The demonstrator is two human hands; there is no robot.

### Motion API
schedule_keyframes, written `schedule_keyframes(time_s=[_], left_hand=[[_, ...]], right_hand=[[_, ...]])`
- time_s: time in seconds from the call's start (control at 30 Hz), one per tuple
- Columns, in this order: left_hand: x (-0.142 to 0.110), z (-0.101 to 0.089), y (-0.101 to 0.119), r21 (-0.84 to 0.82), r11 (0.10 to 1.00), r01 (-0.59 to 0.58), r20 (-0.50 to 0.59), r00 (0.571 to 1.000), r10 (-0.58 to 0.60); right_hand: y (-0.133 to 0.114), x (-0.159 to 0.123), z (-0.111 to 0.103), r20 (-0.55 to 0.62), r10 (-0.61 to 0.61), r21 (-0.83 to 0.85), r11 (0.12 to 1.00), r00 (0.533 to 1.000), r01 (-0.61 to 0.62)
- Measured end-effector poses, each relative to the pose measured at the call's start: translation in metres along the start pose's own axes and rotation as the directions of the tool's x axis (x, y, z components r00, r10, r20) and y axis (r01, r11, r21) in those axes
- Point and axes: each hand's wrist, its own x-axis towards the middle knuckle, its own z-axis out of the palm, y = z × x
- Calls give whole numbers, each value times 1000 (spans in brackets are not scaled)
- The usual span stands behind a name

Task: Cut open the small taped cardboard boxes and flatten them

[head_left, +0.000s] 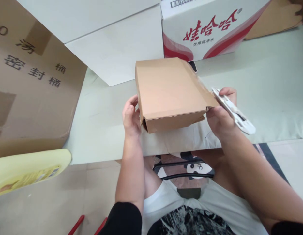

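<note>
A brown cardboard box (168, 88) is held tilted above the pale green tabletop, its near edge a little ragged at the corners. My left hand (131, 116) grips its left side, fingers curled partly out of sight behind the panel. At the right corner, the thumb of my right hand (223, 114) presses on a raised flap. That same hand is closed around a white utility knife (235, 112), which points up and left along the box's right edge. I cannot make out whether a blade is out.
Behind stand white cartons (122, 45) and a white-and-red water carton (210, 32). A large printed brown carton (31, 75) is at left, with a pale yellow rounded object (31, 168) before it. A dark-faced object (192, 66) peeks out behind the box. The tabletop (271, 88) extends right.
</note>
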Motion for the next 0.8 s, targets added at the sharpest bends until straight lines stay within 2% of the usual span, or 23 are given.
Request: schedule_keyframes(time_s=[0.1, 0.33, 0.47, 0.6, 0.7, 0.8], left_hand=[[0, 0, 0, 39, 998, -46, -2, 999, 47], [-2, 5, 7, -72, 996, -61, 16, 998, 62], [-4, 13, 11, 61, 995, -79, 67, 995, 75], [-5, 21, 10, 186, 971, -148, 32, 989, 144], [-7, 23, 10, 143, 978, -154, -14, 987, 157], [-8, 23, 11, 17, 990, -137, -35, 990, 137]], right_hand=[[1, 0, 1, -22, -29, -84, 996, 999, 27], [3, 1, 3, -36, 78, -95, 992, 996, -82], [2, 1, 4, -24, 167, -87, 982, 986, -169], [3, 0, 3, -16, 146, -62, 987, 989, -147], [5, -1, 2, 35, 118, -22, 993, 992, -117], [5, -5, 1, 60, 122, 55, 991, 991, -125]])
